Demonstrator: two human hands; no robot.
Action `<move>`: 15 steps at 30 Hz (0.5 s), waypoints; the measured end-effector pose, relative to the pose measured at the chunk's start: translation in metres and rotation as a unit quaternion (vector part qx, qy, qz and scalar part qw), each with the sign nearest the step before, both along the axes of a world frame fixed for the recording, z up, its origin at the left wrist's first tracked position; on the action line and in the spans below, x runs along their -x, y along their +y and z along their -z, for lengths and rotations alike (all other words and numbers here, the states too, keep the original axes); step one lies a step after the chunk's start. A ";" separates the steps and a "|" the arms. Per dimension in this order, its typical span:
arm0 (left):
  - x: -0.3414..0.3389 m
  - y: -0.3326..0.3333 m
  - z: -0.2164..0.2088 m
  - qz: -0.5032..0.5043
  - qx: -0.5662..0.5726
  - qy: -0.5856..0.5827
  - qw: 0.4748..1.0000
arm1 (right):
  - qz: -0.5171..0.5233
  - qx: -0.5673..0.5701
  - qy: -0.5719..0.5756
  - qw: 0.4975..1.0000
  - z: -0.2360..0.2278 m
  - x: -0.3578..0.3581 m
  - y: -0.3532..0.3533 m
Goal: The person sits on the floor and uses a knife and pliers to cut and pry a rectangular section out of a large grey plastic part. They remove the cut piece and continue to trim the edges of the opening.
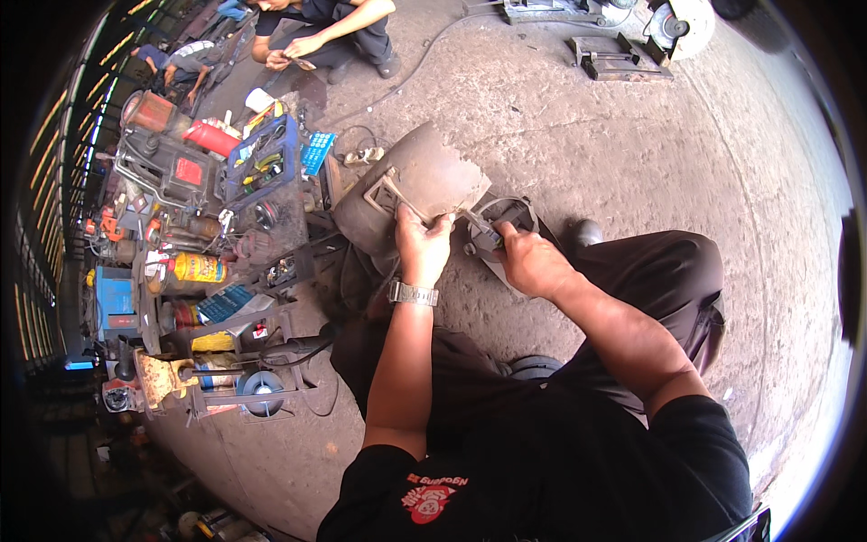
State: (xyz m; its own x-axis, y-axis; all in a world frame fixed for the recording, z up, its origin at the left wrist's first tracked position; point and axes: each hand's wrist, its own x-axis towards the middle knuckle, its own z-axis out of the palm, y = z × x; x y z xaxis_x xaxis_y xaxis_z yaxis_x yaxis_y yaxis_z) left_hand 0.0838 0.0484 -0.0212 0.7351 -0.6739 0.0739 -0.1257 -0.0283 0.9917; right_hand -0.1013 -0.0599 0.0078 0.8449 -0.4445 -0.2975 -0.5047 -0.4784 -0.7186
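Observation:
A dusty brown-grey welding mask (442, 167) with a raised rectangular window frame lies in front of me. One edge of it looks ragged. My left hand (423, 242), a metal watch at its wrist, grips the mask's near edge below the frame. Just to the right, my right hand (533, 260) is closed around a grey piece at the mask's right corner. Whether that piece is a tool or part of the mask's fittings I cannot make out. A thin curved band (519, 203) arches beside it.
On the left stands a cluttered bench with a blue tool tray (264, 161), a yellow can (199, 267) and a wire spool (260, 394). Another person (330, 36) crouches at the far side. A cut-off saw (677, 32) sits far right on the concrete floor (614, 154).

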 end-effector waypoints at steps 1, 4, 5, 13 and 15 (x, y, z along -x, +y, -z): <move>0.001 -0.001 -0.003 0.003 0.013 0.024 1.000 | 0.021 -0.172 0.014 0.985 -0.010 0.000 -0.002; 0.004 -0.003 -0.009 0.011 0.046 0.078 0.996 | 0.020 -0.238 0.024 0.971 -0.013 0.001 -0.003; 0.003 -0.003 -0.010 0.013 0.054 0.086 0.995 | 0.008 -0.186 0.022 0.982 -0.011 0.001 -0.003; 0.005 0.000 -0.014 0.008 0.017 0.161 0.987 | -0.020 0.082 -0.044 0.995 -0.005 -0.001 -0.001; 0.007 -0.001 -0.023 0.023 0.026 0.204 0.978 | -0.018 0.073 -0.029 0.997 -0.010 0.004 -0.002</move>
State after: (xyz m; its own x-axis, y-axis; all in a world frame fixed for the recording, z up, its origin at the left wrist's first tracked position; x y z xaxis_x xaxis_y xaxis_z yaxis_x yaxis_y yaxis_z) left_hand 0.0771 0.0474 0.0019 0.6800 -0.7097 -0.1842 0.2813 0.0205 0.9594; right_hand -0.1057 -0.0622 0.0179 0.8756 -0.4475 -0.1818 -0.4438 -0.5969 -0.6684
